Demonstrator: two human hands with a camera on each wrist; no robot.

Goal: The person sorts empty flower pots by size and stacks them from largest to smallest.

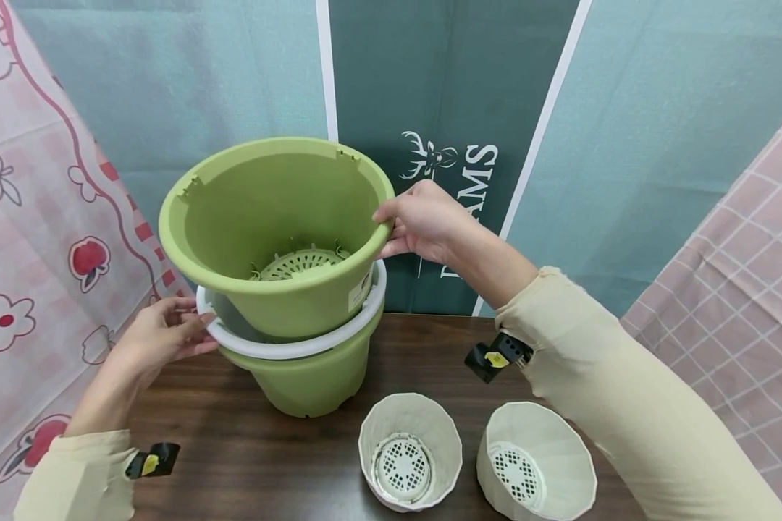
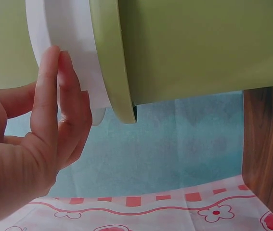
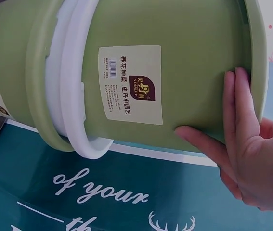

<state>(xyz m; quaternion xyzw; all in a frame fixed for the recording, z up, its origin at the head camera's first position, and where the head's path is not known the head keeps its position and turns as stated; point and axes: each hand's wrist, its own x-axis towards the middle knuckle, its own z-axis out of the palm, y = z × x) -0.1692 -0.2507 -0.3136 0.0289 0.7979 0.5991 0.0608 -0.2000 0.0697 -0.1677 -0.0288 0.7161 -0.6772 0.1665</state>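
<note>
While mouth-up, axis near-vertical, green pot (image 1: 261,202) in right hand (image 1: 423,222) (white rim (image 1: 291,350) in left hand (image 1: 163,331)).

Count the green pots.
2. The upper green pot, its rim gripped by the right hand, is partly inside the white pot; the lower green pot stands beneath, on the table. Others may be hidden inside the stack.

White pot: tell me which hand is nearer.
Left: the left hand touches the white pot at its rim; the right hand is higher, gripping the upper green pot.
</note>
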